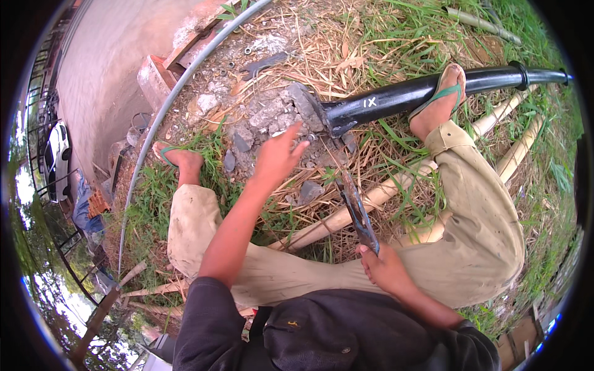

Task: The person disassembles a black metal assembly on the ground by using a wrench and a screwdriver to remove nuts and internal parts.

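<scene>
At the left, a grey hose [162, 114] curves past broken rubble [263, 117], over which the left hand [278, 154] reaches, fingers loosely spread, nothing visible in its grasp. Beside it, a long metal tool [357, 213] slants toward the rubble, its lower end gripped in the curled right hand [385, 268]. Farther right, a black pole [396, 102] stretches over grass, its base beside the rubble.
</scene>
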`<move>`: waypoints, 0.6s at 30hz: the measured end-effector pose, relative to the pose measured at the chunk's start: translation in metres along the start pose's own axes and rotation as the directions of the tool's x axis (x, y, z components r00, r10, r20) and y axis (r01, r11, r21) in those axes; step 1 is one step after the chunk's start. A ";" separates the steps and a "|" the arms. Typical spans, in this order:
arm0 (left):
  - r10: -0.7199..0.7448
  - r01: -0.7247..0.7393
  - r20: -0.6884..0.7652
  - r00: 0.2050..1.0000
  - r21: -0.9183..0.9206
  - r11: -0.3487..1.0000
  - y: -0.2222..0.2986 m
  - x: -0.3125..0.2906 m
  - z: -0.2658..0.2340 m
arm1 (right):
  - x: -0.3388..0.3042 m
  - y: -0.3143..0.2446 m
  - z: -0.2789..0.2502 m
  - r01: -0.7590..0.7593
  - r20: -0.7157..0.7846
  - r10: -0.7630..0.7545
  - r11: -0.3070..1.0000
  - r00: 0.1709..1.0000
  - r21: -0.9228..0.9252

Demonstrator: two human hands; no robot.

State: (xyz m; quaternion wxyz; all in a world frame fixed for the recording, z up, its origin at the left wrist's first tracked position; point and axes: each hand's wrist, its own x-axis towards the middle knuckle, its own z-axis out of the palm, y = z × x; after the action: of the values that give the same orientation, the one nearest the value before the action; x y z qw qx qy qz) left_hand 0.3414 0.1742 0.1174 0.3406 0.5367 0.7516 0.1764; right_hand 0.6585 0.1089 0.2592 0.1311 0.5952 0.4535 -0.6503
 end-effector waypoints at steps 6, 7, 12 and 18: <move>-0.180 0.104 -0.368 0.912 -0.217 0.971 -0.052 -0.051 -0.110 | 0.011 -0.050 -0.004 0.150 0.003 -0.220 0.652 0.975 -0.743; -0.245 0.154 -0.387 0.889 -0.251 0.956 -0.058 -0.054 -0.127 | 0.020 -0.049 0.000 0.222 0.050 -0.307 0.557 0.950 -0.800; -0.400 0.146 -0.613 0.682 -0.421 0.895 -0.094 -0.082 -0.188 | 0.053 -0.102 0.046 0.469 0.326 -0.446 0.258 0.834 -0.845; -0.611 -0.040 -0.651 0.451 -0.698 0.715 -0.146 -0.136 -0.233 | 0.088 -0.144 0.078 0.695 0.608 -0.488 -0.004 0.626 -0.719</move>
State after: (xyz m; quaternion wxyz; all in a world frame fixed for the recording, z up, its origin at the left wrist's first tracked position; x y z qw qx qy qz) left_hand 0.1040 0.0190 0.2337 0.1077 0.0849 0.7964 0.5889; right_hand 0.4825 0.1631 0.2341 0.1965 0.0914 0.9267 -0.3069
